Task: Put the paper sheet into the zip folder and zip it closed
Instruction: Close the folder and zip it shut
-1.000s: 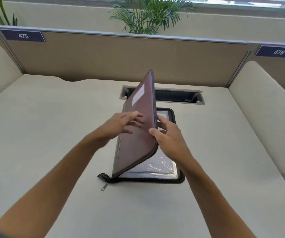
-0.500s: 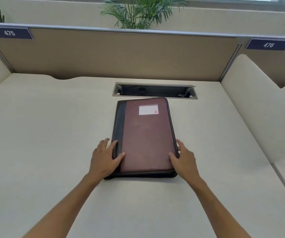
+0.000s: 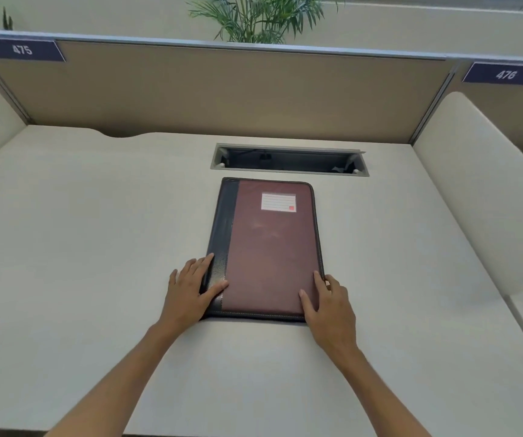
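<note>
The cover that stood raised a second ago now lies shut. Left hand [image 3: 190,288] rests flat, fingers spread, on the zip folder [image 3: 269,247]'s near left corner; right hand [image 3: 329,302] likewise on its near right corner. The maroon, black-spined folder lies flat mid-table [image 3: 96,247], white label [image 3: 278,201] far.

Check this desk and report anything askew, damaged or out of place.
Nothing stands out. The zip folder lies flat and closed, roughly square to the desk, with the left hand and right hand resting on its near corners. No paper sheet shows outside it.
</note>
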`<state>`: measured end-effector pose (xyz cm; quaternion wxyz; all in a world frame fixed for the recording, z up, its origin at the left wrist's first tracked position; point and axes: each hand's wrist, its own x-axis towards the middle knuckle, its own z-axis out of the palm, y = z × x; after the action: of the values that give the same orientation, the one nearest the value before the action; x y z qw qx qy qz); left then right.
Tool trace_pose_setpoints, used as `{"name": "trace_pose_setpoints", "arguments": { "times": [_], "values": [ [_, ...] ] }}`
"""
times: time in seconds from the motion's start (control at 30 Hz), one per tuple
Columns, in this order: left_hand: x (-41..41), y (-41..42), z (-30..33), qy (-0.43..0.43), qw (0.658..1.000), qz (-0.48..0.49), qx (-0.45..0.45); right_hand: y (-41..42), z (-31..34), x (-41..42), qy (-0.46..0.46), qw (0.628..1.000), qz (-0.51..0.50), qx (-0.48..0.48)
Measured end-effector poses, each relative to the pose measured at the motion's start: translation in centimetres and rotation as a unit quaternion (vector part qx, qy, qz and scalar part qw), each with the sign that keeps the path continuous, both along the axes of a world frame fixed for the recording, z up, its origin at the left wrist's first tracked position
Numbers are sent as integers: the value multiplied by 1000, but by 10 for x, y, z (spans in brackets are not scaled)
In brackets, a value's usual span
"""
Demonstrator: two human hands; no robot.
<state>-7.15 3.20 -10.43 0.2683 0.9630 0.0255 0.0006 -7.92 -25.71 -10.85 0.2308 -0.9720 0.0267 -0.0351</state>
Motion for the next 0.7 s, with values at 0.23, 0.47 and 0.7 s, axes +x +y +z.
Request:
{"name": "trace_pose_setpoints", "arguments": {
  "times": [0.23, 0.47, 0.7],
  "values": [
    [-17, 11, 4, -67, 996, 43, -31, 20, 9, -12, -128, 990, 58, -4],
    [-56, 42, 7, -34, 990, 21, -135, 102, 9, -38, -102, 955, 278, 30],
    [-70, 56, 10, -23, 994, -11, -107, 153, 9, -43, -61, 920, 388, -10]
  ]
}}
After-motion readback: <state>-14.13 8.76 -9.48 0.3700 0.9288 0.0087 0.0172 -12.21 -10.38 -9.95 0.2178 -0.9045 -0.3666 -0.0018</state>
